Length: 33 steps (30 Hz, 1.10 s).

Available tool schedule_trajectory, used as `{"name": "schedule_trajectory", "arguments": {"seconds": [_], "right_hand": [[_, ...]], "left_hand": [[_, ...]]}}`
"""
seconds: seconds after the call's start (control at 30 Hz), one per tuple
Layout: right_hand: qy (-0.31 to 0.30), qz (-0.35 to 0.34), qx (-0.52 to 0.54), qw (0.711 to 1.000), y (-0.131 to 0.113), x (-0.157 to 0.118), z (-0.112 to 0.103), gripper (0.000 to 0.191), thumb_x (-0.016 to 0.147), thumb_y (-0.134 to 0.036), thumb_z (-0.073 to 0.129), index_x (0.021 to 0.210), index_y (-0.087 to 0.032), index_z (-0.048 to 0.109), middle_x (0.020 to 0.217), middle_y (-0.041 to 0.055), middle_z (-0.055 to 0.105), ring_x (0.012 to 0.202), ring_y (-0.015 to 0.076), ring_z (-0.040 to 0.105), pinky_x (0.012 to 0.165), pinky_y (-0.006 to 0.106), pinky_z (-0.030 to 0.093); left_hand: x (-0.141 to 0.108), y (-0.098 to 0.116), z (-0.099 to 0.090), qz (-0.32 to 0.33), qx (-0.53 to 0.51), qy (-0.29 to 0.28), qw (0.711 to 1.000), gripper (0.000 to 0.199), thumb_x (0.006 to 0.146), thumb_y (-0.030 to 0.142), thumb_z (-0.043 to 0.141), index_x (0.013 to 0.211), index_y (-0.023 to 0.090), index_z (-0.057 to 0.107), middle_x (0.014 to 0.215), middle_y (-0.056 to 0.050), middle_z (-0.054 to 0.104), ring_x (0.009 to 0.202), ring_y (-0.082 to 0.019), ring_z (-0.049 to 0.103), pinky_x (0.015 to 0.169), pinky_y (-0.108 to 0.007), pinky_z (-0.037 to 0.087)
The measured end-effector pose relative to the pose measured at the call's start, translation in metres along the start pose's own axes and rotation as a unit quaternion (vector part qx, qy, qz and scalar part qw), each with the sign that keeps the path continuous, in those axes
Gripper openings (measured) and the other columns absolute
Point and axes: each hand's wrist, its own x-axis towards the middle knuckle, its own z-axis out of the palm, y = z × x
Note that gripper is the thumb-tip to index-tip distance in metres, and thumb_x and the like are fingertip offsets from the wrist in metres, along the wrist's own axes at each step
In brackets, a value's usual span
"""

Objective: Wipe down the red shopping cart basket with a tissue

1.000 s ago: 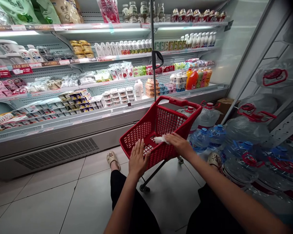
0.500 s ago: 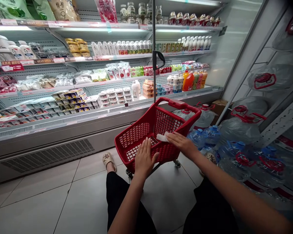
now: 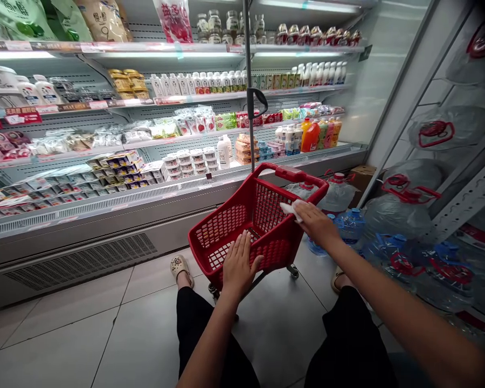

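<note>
Fingers (image 3: 241, 248) straight and ungrasping on our left hand (image 3: 238, 271), we are apparently wiping the cart rim (image 3: 275, 231), our right hand (image 3: 316, 223) grasping tissue (image 3: 291, 209), further strokes requiring even pressure.

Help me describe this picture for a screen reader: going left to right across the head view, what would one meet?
Vent grille, left foot's clog, left hand, white wipe or tissue, right hand, cardboard box.

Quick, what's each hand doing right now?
Left hand: open, flat on the red cart's near side.
Right hand: holding a white cloth or tissue.
</note>
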Motion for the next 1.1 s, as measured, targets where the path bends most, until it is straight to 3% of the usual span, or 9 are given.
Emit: {"name": "schedule_trajectory", "arguments": {"seconds": [0.17,0.27,0.4,0.5,0.67,0.73,0.93,1.0,1.1], "right_hand": [[-0.027,-0.086,0.028,0.996,-0.008,0.004,0.001,0.062,0.096,-0.003,0.043,0.153,-0.027,0.051,0.15,0.0035,0.061,0.137,0.0216,0.058,0.123,0.046,0.042],[-0.033,-0.095,0.006,0.995,0.022,0.003,-0.011,0.057,0.097,-0.003,0.043,0.147,-0.026,0.058,0.15,0.0041,0.061,0.136,0.0216,0.059,0.122,0.044,0.043],[-0.015,-0.031,-0.042,0.999,0.06,0.002,-0.022,0.054,0.098,-0.003,0.039,0.143,-0.022,0.061,0.145,0.0075,0.065,0.134,0.0243,0.061,0.119,0.047,0.046],[0.003,-0.009,-0.045,0.999,0.042,-0.003,-0.016,0.056,0.097,-0.002,0.038,0.146,-0.017,0.058,0.147,0.0108,0.063,0.137,0.0259,0.058,0.121,0.049,0.044],[-0.018,-0.103,0.015,0.994,-0.027,-0.011,-0.002,0.061,0.097,-0.001,0.041,0.154,-0.021,0.05,0.15,0.0068,0.061,0.139,0.0224,0.057,0.123,0.045,0.042],[-0.024,-0.119,0.027,0.992,-0.026,-0.011,-0.003,0.063,0.097,-0.002,0.041,0.155,-0.024,0.048,0.15,0.0046,0.061,0.138,0.0212,0.058,0.123,0.044,0.043],[0.002,-0.02,-0.032,0.999,0.044,-0.01,-0.015,0.059,0.098,-0.003,0.037,0.152,-0.023,0.053,0.153,0.0071,0.057,0.138,0.0242,0.057,0.12,0.049,0.045],[0.005,-0.001,-0.036,0.999,0.038,-0.011,-0.013,0.059,0.097,-0.003,0.038,0.151,-0.021,0.054,0.152,0.0083,0.058,0.139,0.0254,0.057,0.12,0.051,0.045],[-0.008,-0.034,-0.007,0.999,-0.009,-0.013,0.0,0.058,0.097,-0.004,0.041,0.151,-0.021,0.054,0.149,0.0082,0.061,0.137,0.0247,0.059,0.12,0.049,0.046]], "left_hand": [[-0.004,0.0,-0.003,0.002,0.0,0.001,1.0,0.074,0.108,0.057,0.034,0.168,0.021,0.012,0.17,-0.007,0.029,0.156,-0.024,0.032,0.128,-0.045,0.03],[-0.007,-0.002,-0.004,0.006,0.003,0.007,1.0,0.074,0.108,0.056,0.035,0.168,0.021,0.012,0.17,-0.006,0.029,0.157,-0.024,0.031,0.129,-0.045,0.029],[-0.01,-0.002,-0.005,0.009,-0.001,0.009,1.0,0.075,0.108,0.056,0.035,0.169,0.022,0.01,0.17,-0.005,0.029,0.156,-0.024,0.032,0.129,-0.044,0.029],[-0.009,0.001,-0.003,0.004,-0.009,0.007,1.0,0.076,0.107,0.057,0.035,0.169,0.023,0.009,0.171,-0.005,0.028,0.156,-0.024,0.032,0.129,-0.044,0.029],[-0.008,0.006,-0.002,0.005,-0.014,0.006,1.0,0.076,0.107,0.058,0.035,0.169,0.021,0.011,0.17,-0.007,0.029,0.156,-0.024,0.033,0.128,-0.045,0.03],[-0.009,0.007,-0.002,0.006,-0.012,0.007,1.0,0.076,0.107,0.058,0.036,0.168,0.02,0.013,0.17,-0.007,0.03,0.155,-0.024,0.034,0.128,-0.045,0.032],[-0.01,0.013,0.001,0.006,-0.01,0.015,1.0,0.075,0.107,0.059,0.034,0.168,0.019,0.014,0.171,-0.008,0.027,0.156,-0.025,0.032,0.128,-0.045,0.031],[-0.009,0.017,0.004,0.0,-0.013,0.019,1.0,0.077,0.107,0.059,0.035,0.168,0.019,0.011,0.171,-0.008,0.028,0.156,-0.026,0.031,0.128,-0.047,0.031],[-0.006,0.023,0.006,-0.005,-0.017,0.019,1.0,0.078,0.107,0.059,0.035,0.169,0.02,0.009,0.171,-0.009,0.028,0.157,-0.026,0.031,0.128,-0.048,0.03]]}}
